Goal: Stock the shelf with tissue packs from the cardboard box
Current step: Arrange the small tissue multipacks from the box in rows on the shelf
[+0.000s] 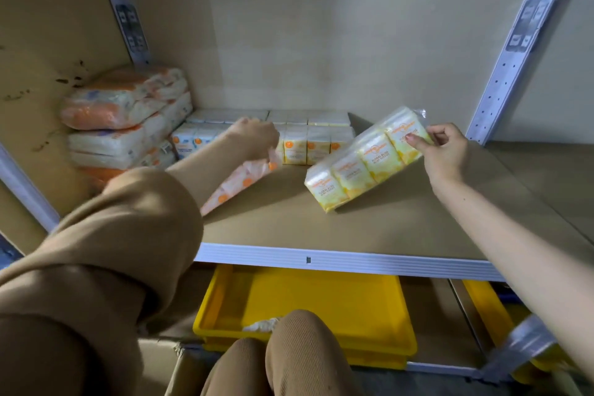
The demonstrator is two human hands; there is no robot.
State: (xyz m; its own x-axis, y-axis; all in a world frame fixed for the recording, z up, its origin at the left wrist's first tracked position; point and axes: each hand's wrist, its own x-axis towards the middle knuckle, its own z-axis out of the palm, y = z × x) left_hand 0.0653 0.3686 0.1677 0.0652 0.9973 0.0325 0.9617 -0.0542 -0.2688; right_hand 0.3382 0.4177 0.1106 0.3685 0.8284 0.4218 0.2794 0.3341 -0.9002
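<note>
Stocking is under way, with part of the shelf (401, 228) already filled and much of its board bare. At left of centre in the frame, large orange-and-white bundles (128, 116) lie stacked against the side panel; beside them, small yellow and blue-labelled packs (308, 141) stand in rows along the back wall. The left hand (257, 138), just left of centre, reaches toward that row with its fingers curled around the upper end of an orange-dotted pack (238, 186), which slants down to the board. The right hand (446, 154), at centre right, pinches one end of a yellow four-pack (363, 164) between thumb and bent fingers; the pack tilts, its lower left corner touching or just above the board, which of the two cannot be told. Both packs are judged still to need seating beside the rows. Open board in the centre and right foreground suggests room for many more. A yellow tray (321, 299) sits on the level below. A brown cardboard flap (160, 354) at lower left may belong to the box; its contents are hidden, so the remaining count cannot be told.
</note>
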